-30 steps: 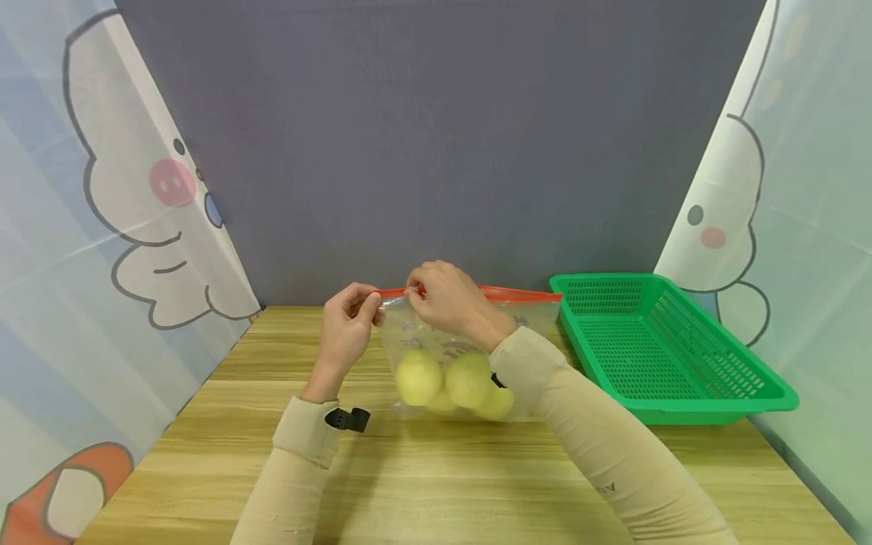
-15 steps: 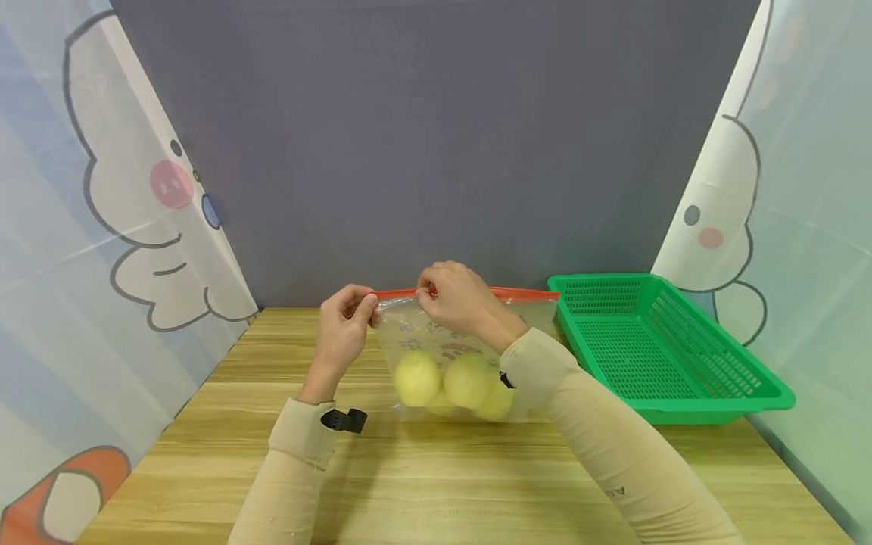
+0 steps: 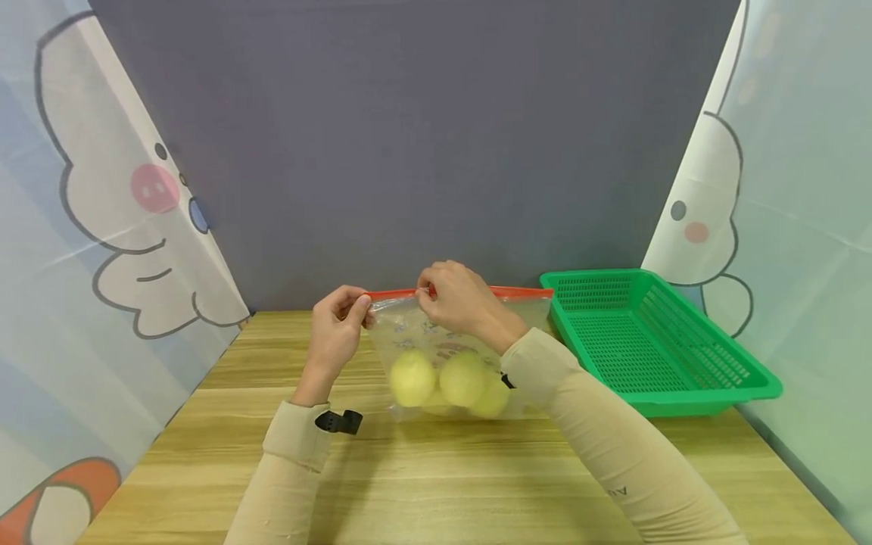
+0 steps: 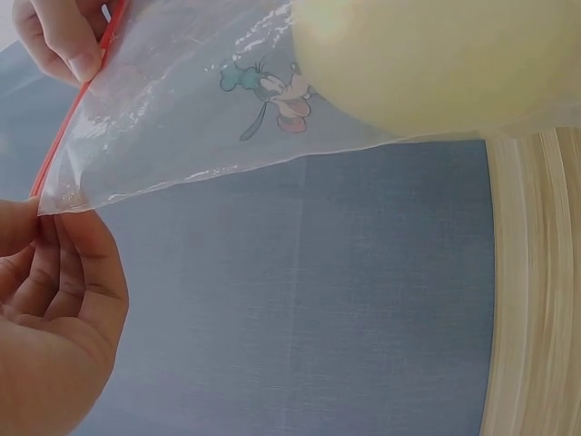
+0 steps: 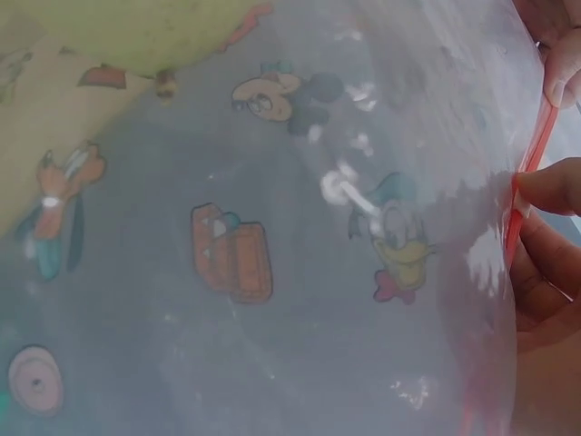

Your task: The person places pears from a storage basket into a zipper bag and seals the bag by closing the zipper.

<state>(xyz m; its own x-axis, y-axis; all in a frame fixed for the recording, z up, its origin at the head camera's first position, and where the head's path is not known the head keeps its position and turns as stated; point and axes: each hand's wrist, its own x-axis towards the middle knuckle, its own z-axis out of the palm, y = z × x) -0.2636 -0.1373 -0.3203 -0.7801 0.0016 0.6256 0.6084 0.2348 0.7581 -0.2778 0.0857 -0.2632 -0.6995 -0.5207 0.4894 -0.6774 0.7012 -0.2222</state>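
Observation:
A clear zip bag with a red zip strip and printed cartoon figures stands on the table, several round yellow-green fruits in its bottom. My left hand pinches the bag's top left corner between thumb and fingers; the left wrist view shows this hand at the end of the red strip. Partway along the strip, my right hand pinches it, thumb on the near side, as the right wrist view shows of that hand. My right forearm hides part of the bag's lower right.
A green perforated plastic basket stands at the right, close beside the bag. The wooden table ends at a dark grey backdrop, and cartoon-printed curtains hang on both sides.
My right hand has slid a little to the right along the red strip. The left hand keeps its pinch on the corner, and the view has shifted slightly.

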